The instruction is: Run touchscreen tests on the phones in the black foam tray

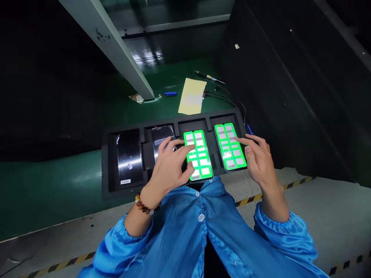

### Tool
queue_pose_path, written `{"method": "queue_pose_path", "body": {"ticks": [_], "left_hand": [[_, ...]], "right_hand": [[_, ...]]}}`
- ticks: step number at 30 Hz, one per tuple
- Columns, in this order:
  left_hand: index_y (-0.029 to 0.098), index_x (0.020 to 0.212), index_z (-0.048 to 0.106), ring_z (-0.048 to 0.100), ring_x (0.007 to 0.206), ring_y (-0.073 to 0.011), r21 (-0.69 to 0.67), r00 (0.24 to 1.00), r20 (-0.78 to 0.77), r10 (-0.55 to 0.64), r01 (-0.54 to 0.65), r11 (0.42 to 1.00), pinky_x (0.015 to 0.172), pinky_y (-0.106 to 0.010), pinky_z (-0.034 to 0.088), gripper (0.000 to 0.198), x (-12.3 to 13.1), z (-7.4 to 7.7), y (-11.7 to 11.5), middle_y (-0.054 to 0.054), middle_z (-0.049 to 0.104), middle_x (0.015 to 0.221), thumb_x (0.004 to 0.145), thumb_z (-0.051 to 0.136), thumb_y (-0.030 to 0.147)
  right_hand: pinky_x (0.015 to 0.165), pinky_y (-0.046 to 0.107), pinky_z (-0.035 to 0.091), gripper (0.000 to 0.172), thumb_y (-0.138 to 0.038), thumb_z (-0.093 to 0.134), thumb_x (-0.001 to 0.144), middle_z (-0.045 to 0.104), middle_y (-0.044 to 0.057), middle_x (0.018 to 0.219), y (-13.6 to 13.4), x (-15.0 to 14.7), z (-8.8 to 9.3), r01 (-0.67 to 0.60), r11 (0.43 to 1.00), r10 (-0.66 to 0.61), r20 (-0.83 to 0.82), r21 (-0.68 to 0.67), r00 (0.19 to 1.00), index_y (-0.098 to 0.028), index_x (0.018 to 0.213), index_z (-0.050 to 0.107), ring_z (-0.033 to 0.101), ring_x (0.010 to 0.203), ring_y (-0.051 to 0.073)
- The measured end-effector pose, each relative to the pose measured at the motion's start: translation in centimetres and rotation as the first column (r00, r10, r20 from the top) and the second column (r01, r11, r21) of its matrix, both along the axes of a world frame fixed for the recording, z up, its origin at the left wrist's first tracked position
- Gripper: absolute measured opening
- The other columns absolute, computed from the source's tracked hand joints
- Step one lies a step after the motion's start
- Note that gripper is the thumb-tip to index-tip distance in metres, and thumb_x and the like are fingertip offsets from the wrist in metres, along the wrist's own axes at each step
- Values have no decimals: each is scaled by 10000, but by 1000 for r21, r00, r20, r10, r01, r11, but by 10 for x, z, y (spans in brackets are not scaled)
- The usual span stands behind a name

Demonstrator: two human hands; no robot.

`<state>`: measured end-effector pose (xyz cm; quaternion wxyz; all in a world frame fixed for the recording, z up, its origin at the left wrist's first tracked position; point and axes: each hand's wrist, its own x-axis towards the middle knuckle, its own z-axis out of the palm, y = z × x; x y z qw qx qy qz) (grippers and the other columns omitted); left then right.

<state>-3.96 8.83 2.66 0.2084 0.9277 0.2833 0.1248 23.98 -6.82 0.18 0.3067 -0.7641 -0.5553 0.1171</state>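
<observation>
A black tray [124, 193] with several slots lies on the green bench, holding phones side by side. Two phones show bright green screens with grey and white boxes. My left hand [169, 166] rests over the left lit phone [199, 156], fingers spread, thumb and a fingertip touching its screen. My right hand [259, 160] is by the right lit phone [230, 146], its index finger stretched out onto the screen, the other fingers loosely curled. Two dark phones [129, 156] fill the left slots; one [162, 135] is partly hidden by my left hand.
Behind the tray lie a yellow sheet [191, 96], a blue pen cap [170, 93], a pen [210, 78] and black cables [228, 98]. A grey metal post [116, 42] slants down to the bench. Dark walls close in on both sides. A hazard-striped floor edge [298, 182] runs below.
</observation>
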Motion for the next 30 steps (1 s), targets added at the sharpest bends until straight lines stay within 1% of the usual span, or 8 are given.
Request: {"method": "queue_pose_path", "body": {"ticks": [5,9,13,18,20,24,27,30], "left_hand": [[223,1321,709,644,1306,-337,57,994,-22,103,-102,993,1293,-626,279,410,-15,3,6,-63,820,1185,929,591,237],[228,1296,711,644,1310,-335,30,998,2,55,-55,998,1289,-613,284,391,-8,5,-1,-46,833,1138,926,586,232],[214,1313,701,647,1286,-334,-2,1000,21,-2,3,1000,1298,-601,280,405,2,5,-7,-42,833,1129,927,578,226],[231,1321,704,637,1309,-334,-21,1000,22,1,-1,1000,1304,-612,270,407,1,5,-6,-37,834,1114,935,575,221],[230,1319,707,638,1315,-329,-10,1000,20,16,-16,1000,1301,-614,275,402,-1,5,-3,-42,832,1129,941,570,216],[221,1313,711,648,1306,-324,44,996,-11,86,-86,995,1292,-617,288,375,-2,3,3,-66,823,1168,976,547,203],[214,1316,711,647,1309,-326,76,990,-27,138,-135,988,1304,-619,278,374,1,2,8,-73,818,1174,994,522,185],[215,1324,709,643,1316,-330,76,990,-35,135,-132,988,1314,-617,274,385,8,3,11,-72,817,1163,995,513,176]], "right_hand": [[1106,590,475,455,-412,370,1156,753,106,1364,4,2,0,19,1000,-19,9,2,1000,-277,1396,731,593,1430,366],[1135,571,467,442,-384,388,1149,760,96,1375,17,-11,4,-88,996,88,-13,-2,996,-274,1428,712,589,1442,349],[1168,563,448,431,-358,401,1143,772,81,1367,17,-23,5,-170,985,170,-33,7,985,-274,1436,706,572,1468,341],[1140,568,456,429,-337,396,1141,806,67,1267,6,-27,6,-149,987,150,-22,53,988,-290,1370,756,634,1385,336],[1144,576,453,440,-351,390,1142,799,71,1285,6,-26,6,-130,991,130,-23,37,991,-294,1386,751,627,1395,341],[1174,592,434,468,-378,375,1144,753,85,1409,20,-20,4,-109,994,109,-19,-21,994,-300,1487,683,563,1472,351],[1195,590,425,470,-369,375,1145,725,89,1460,36,-18,3,-142,989,141,-26,-33,990,-294,1511,660,537,1499,344],[1212,585,418,461,-361,385,1145,709,86,1483,46,-18,3,-180,983,179,-25,-41,984,-298,1511,657,527,1513,337]]}}
